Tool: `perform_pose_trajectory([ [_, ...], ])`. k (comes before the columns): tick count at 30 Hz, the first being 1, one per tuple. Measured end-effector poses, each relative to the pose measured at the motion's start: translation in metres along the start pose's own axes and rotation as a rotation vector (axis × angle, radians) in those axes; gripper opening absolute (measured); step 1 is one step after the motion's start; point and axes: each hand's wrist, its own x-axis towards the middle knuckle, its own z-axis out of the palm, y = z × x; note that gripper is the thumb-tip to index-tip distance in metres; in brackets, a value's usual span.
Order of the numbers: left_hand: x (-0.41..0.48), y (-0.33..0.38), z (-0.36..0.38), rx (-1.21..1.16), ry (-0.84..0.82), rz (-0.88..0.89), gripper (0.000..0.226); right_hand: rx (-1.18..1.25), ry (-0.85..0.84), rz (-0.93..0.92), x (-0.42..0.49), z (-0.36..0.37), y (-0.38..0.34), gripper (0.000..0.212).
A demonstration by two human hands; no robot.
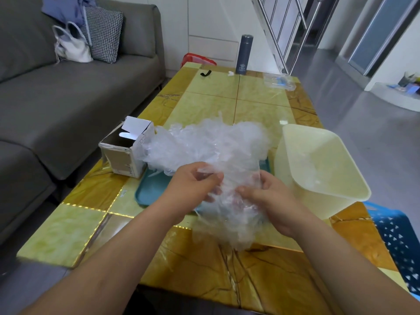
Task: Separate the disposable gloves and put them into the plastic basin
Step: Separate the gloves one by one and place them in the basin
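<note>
Gripped a crumpled wad of clear disposable gloves [229,219] over the near middle of the surface [68,228], with its lower end hanging toward the near edge. Curled the left hand [193,185] into the film from the left and pinched it with the right hand [270,196] from the right, both hands closed on the wad and near each other.

Noted a teal tray [150,189] just behind the hands at mid-surface, heaped with a loose pile of more gloves [211,142]. Noted an open cardboard box [122,155] touching the tray's left side, at the left edge. Logged the cream plastic basin [354,155] just right of the tray, at the right edge, tilted. Could not tell what the faint clear stuff at its bottom was.

Spotted a blue perforated stool [400,242] off the near right corner.

Marked along the far edge a black strap [205,73], a dark flask [243,54] standing upright, and a clear bag [280,81] at the far right corner.

Saw a grey sofa [68,98] beyond the left edge, carrying a white handbag [72,46] and a checked cushion [103,34].
</note>
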Motion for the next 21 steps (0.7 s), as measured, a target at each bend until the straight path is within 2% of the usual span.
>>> perform_pose_trajectory([
  [3, 0.004, 0.003, -0.005, -0.030, -0.064, -0.050, 0.018, 0.072, -0.051, 0.010, -0.003, -0.012, 0.005, 0.033],
  [6, 0.008, 0.001, -0.008, 0.025, -0.017, -0.025, 0.019, -0.018, 0.021, 0.028, -0.003, -0.023, 0.011, 0.020],
  [9, 0.015, 0.000, -0.018, 0.106, 0.077, -0.006, 0.019, -0.151, 0.121, 0.071, -0.002, -0.029, 0.013, 0.023],
  [11, 0.018, 0.001, -0.026, 0.121, 0.084, -0.009, 0.021, -0.207, 0.143, 0.081, -0.002, -0.027, 0.013, 0.026],
  [14, 0.018, 0.002, -0.033, 0.085, 0.072, -0.042, 0.010, -0.195, 0.179, 0.099, -0.004, -0.015, 0.011, 0.036],
  [16, 0.017, 0.003, -0.032, 0.065, 0.033, -0.070, 0.007, -0.232, 0.143, 0.033, -0.005, -0.012, 0.012, 0.040],
  [18, 0.014, 0.004, -0.028, 0.055, -0.016, -0.076, 0.009, -0.277, 0.020, -0.030, -0.006, -0.013, 0.012, 0.051],
  [20, 0.010, 0.004, -0.022, 0.060, -0.074, -0.083, 0.007, -0.227, -0.041, -0.017, -0.005, -0.013, 0.014, 0.066],
  [21, 0.008, 0.004, -0.018, 0.064, -0.108, -0.091, 0.004, -0.166, -0.051, -0.010, -0.004, -0.013, 0.015, 0.061],
])
